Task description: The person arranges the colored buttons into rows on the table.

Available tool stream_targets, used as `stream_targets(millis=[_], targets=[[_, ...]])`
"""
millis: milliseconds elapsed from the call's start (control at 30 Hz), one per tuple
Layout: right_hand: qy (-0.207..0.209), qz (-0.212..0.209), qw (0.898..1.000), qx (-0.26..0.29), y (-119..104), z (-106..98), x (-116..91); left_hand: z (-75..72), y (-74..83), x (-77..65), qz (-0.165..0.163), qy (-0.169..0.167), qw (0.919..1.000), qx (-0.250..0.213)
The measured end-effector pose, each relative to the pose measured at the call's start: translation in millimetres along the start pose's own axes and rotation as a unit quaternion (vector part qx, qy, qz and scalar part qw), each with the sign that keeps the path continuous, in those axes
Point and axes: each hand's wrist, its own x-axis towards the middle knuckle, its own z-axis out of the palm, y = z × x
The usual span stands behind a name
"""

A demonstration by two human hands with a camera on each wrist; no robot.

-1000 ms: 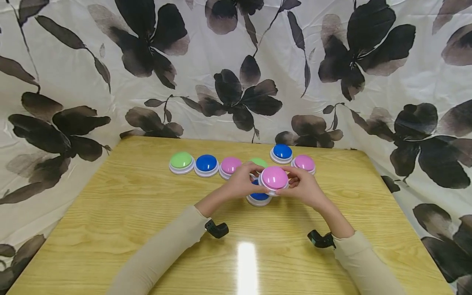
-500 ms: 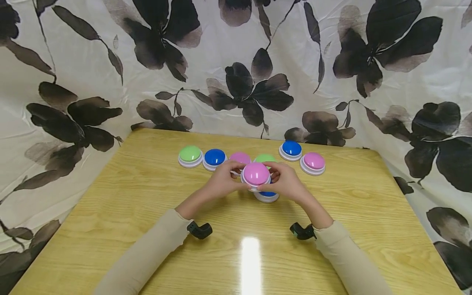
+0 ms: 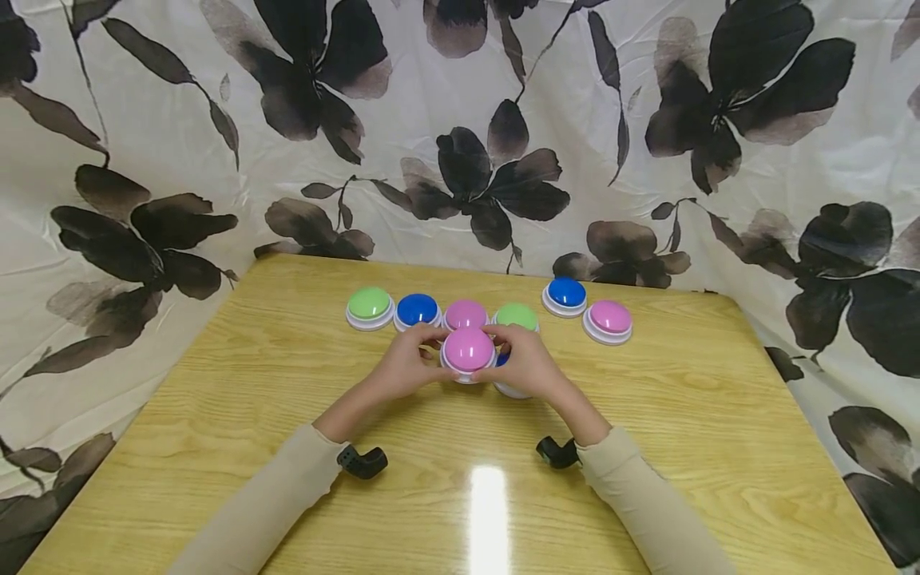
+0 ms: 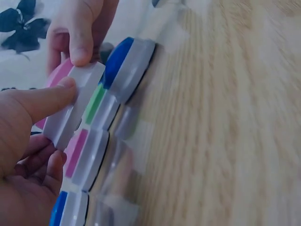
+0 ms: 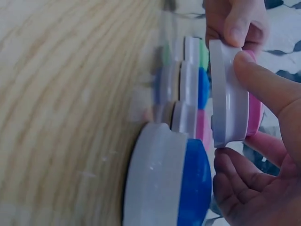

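A pink dome push button (image 3: pixel 469 350) with a white base is held between both hands, raised above the table. My left hand (image 3: pixel 405 365) grips its left side, and my right hand (image 3: pixel 529 363) grips the right. In the left wrist view the left thumb presses on the white base (image 4: pixel 83 99). The right wrist view shows a gap between the held button (image 5: pixel 229 94) and those on the table. Just behind it sit another pink button (image 3: pixel 465 312) and a green button (image 3: pixel 516 315). A blue button (image 3: pixel 513 392) is partly hidden by the right hand.
At the row's left end stand a green button (image 3: pixel 370 303) and a blue button (image 3: pixel 418 309). Farther right are a blue button (image 3: pixel 566 293) and a pink button (image 3: pixel 611 317). The wooden table (image 3: pixel 287 383) meets a floral cloth (image 3: pixel 402 136) behind.
Both hands have carried the pink button leftward, from over the front blue button to in front of the row's pink one. The head view has shifted slightly. The buttons on the table stay put.
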Motion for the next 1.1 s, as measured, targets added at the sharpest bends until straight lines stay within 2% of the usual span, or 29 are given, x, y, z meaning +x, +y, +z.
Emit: stream_targets(millis=[200, 333, 567, 833, 1100], targets=[[0.001, 0.014, 1.0, -0.001, 3.6, 10.4, 0.9, -1.0, -8.3, -4.6, -0.006, -0.011, 0.9999, -0.008], [0.004, 0.008, 1.0, -0.009, 6.5, 14.7, 0.7, -1.2, -11.8, -6.5, -0.001, -0.016, 0.9998, -0.013], [0.007, -0.012, 1.0, -0.026, 10.8, 16.7, 2.4, -0.2, -14.5, -6.3, 0.009, -0.017, 0.9998, 0.005], [0.002, 0.0, 0.999, -0.052, 13.5, 16.5, 5.0, 2.5, -18.5, -2.7, -0.006, -0.023, 0.9997, 0.01], [0.003, 0.008, 0.997, -0.072, 15.6, 18.7, 7.6, 3.4, -21.6, -1.3, -0.005, -0.028, 0.9996, 0.002]])
